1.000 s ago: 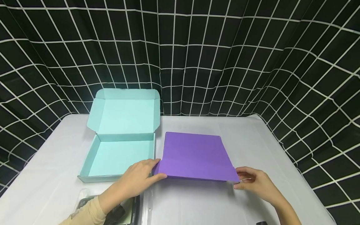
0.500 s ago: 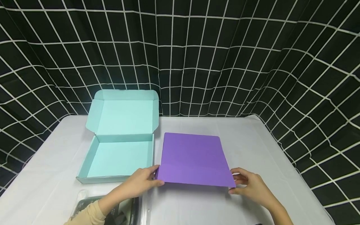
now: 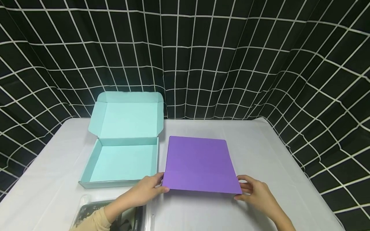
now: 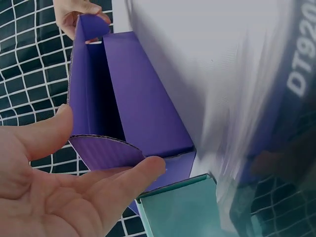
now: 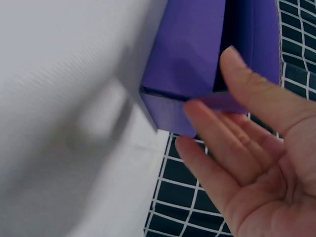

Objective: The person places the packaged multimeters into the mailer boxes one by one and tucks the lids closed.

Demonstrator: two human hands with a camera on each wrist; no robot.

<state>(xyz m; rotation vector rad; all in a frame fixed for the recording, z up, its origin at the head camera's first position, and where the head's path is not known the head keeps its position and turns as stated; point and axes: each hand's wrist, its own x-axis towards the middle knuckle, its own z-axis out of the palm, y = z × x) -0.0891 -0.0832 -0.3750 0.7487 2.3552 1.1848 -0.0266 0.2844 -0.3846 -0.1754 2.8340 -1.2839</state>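
Observation:
A purple cardboard box [image 3: 199, 163] sits mid-table, its lid nearly down but with a dark gap along the front, seen in both wrist views. My left hand [image 3: 146, 191] holds the lid's front left corner, thumb at the lid edge and fingers against the side flap [image 4: 106, 152]. At the front right corner, my right hand [image 3: 257, 194] holds the lid the same way, its fingertips on the box's side wall [image 5: 170, 113]. Left of it stands a teal cardboard box [image 3: 124, 163] with its lid raised and nothing inside.
A clear plastic package [image 3: 133, 219] with dark contents lies at the front left, partly under the left forearm. White cloth covers the table [image 3: 254, 144]. A black curtain with a white grid [image 3: 199, 57] hangs behind and at the sides.
The purple lid's front edge has come down and toward me, and its crease no longer shows. Both hands have moved slightly nearer with it. The teal box stays put.

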